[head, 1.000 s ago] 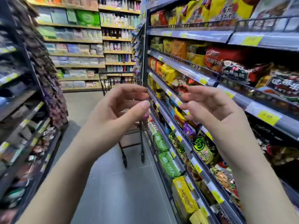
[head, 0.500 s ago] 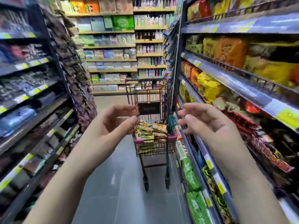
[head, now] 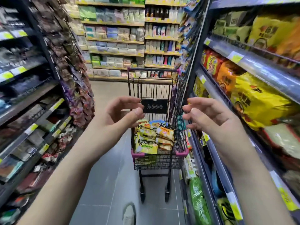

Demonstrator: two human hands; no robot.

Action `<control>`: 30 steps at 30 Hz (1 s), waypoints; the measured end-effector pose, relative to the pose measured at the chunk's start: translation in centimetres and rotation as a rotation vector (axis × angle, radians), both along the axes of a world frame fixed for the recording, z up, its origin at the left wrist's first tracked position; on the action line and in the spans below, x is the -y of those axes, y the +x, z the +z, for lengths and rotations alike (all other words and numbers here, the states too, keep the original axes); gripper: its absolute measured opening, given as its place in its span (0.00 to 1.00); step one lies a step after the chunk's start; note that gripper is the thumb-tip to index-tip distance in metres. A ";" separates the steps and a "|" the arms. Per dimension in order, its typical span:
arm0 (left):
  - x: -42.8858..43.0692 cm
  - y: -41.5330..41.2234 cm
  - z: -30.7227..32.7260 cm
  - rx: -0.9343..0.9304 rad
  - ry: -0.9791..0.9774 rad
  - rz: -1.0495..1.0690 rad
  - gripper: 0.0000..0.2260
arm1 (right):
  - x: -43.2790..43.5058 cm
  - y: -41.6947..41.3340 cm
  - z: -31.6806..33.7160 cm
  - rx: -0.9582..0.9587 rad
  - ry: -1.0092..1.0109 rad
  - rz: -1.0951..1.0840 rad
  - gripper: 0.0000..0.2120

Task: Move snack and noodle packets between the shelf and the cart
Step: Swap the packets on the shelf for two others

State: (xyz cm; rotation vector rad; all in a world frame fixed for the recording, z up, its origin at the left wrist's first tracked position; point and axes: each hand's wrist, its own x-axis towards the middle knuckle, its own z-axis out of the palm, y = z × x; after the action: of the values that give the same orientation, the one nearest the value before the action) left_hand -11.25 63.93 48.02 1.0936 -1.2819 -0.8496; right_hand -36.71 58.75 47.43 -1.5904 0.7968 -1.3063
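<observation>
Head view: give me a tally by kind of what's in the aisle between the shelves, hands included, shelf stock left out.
Hands: 2, the left hand and the right hand, both holding nothing
Shopping cart: 1, its packets too jumbled to count
Shoe: 1
Total: 4

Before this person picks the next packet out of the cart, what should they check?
1. The left hand is free: ok, it holds nothing.
2. The right hand is free: ok, it holds nothing.
3. The packets are uncovered: ok, piled in the open basket.
4. The cart stands by the shelf: ok, close alongside.
5. A free gap on the shelf: cannot tell, too blurred.
</observation>
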 end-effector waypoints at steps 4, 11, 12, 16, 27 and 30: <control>9.4 3.8 -1.2 -0.043 0.030 -0.019 0.20 | 8.7 3.7 -0.9 -0.041 0.015 -0.021 0.22; 24.6 9.9 -2.7 -0.075 0.138 -0.067 0.21 | 22.3 10.1 -1.6 -0.063 0.093 -0.020 0.20; 26.4 10.4 -3.0 -0.078 0.155 -0.068 0.21 | 23.9 10.6 -1.8 -0.064 0.111 -0.017 0.20; 32.6 11.4 -4.9 -0.104 0.219 -0.065 0.21 | 29.7 11.8 -3.3 -0.051 0.172 -0.020 0.17; 45.8 11.0 -12.9 -0.070 0.420 0.066 0.19 | 45.7 10.4 -10.8 -0.054 0.337 0.061 0.21; 49.0 10.7 -15.9 -0.045 0.478 0.105 0.23 | 49.7 9.5 -13.3 -0.086 0.397 0.095 0.22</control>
State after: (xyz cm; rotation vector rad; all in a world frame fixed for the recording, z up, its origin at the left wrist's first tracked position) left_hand -0.59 14.92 32.14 1.4928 -0.9951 -1.1266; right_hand -27.19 9.08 34.11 -1.3530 0.9550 -0.9461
